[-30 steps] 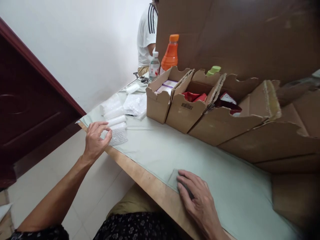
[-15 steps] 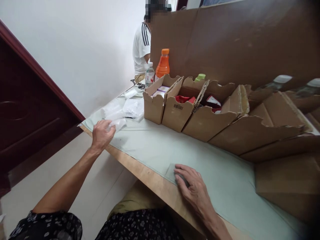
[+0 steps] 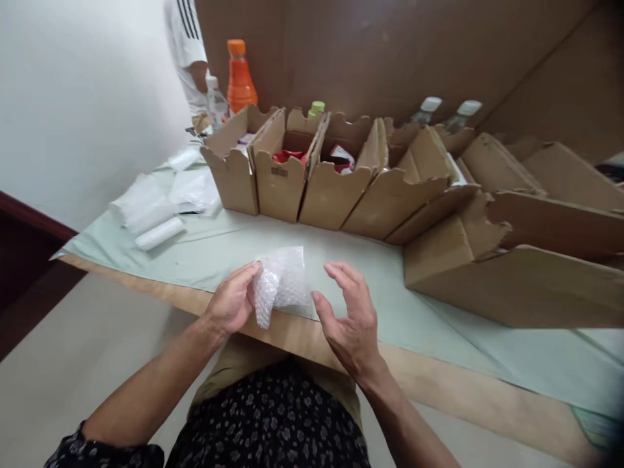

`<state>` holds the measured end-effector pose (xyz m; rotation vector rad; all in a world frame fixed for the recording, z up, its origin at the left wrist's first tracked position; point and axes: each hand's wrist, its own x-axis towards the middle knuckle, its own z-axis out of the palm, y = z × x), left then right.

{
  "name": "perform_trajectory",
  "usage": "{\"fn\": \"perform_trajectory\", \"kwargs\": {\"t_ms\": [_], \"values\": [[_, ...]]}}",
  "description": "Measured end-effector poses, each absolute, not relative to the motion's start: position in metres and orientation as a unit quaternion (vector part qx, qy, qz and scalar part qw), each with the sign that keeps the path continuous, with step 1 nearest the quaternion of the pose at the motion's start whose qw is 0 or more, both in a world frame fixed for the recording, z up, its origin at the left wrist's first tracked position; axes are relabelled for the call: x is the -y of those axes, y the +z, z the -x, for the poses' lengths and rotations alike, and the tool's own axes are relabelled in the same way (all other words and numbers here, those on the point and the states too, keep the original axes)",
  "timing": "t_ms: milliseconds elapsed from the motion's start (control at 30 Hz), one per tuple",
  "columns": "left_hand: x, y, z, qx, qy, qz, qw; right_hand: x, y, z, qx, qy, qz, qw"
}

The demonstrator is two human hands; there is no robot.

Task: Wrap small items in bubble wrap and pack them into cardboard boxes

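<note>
My left hand [image 3: 238, 298] pinches the left edge of a clear bubble-wrap piece [image 3: 288, 278] above the front of the table. The wrap's near left part is folded over and droops. To the right of it, my right hand [image 3: 348, 313] is apart from the wrap, its thumb and fingers spread with nothing between them. Whether the wrap is a bag or a plain sheet, I cannot tell. At the table's left lie more bubble-wrap pieces [image 3: 146, 203], one of them a small roll [image 3: 160, 234].
A row of cut cardboard boxes [image 3: 322, 195] stands along the back, some holding red packets [image 3: 288, 156]. Behind them are an orange bottle [image 3: 240, 84] and clear bottles [image 3: 429, 110]. A larger box [image 3: 517, 286] is at right. A person in a white shirt [image 3: 188, 45] sits beyond.
My left hand has brought a bubble-wrap piece from the pile at left to in front of me. My right hand has lifted off the table and spread open. The view has turned right.
</note>
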<state>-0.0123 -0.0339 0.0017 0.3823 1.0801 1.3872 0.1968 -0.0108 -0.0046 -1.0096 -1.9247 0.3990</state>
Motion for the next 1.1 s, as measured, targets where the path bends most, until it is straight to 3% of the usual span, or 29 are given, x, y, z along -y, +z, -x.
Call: {"fn": "perform_trajectory", "kwargs": {"t_ms": [67, 233, 367, 500, 600, 767, 933, 1100], "values": [[0.033, -0.002, -0.003, -0.434, 0.574, -0.155, 0.676, 0.014, -0.008, -0.205, 0.794, 0.148, 0.409, 0.425], [0.038, -0.001, -0.023, -0.348, 0.51, -0.147, 0.773, 0.011, -0.013, -0.215, 0.765, 0.338, 0.443, 0.322], [0.039, -0.001, -0.013, -0.372, 0.473, -0.167, 0.781, 0.009, -0.017, -0.234, 0.648, 0.443, 0.482, 0.389], [0.016, -0.001, 0.007, -0.439, 0.426, -0.239, 0.754, 0.013, -0.02, -0.264, 0.566, 0.474, 0.513, 0.438], [-0.011, 0.0, 0.015, -0.549, 0.42, -0.315, 0.651, 0.013, -0.026, -0.277, 0.567, 0.439, 0.547, 0.431], [-0.021, -0.004, 0.016, -0.674, 0.351, -0.517, 0.394, 0.009, -0.037, -0.279, 0.63, 0.333, 0.613, 0.341], [-0.005, -0.012, 0.017, -0.69, 0.133, -0.672, 0.232, 0.01, -0.045, -0.29, 0.677, 0.247, 0.635, 0.277], [0.006, -0.009, 0.003, -0.649, 0.163, -0.742, 0.026, 0.013, -0.042, -0.303, 0.733, 0.042, 0.623, 0.27]]}}
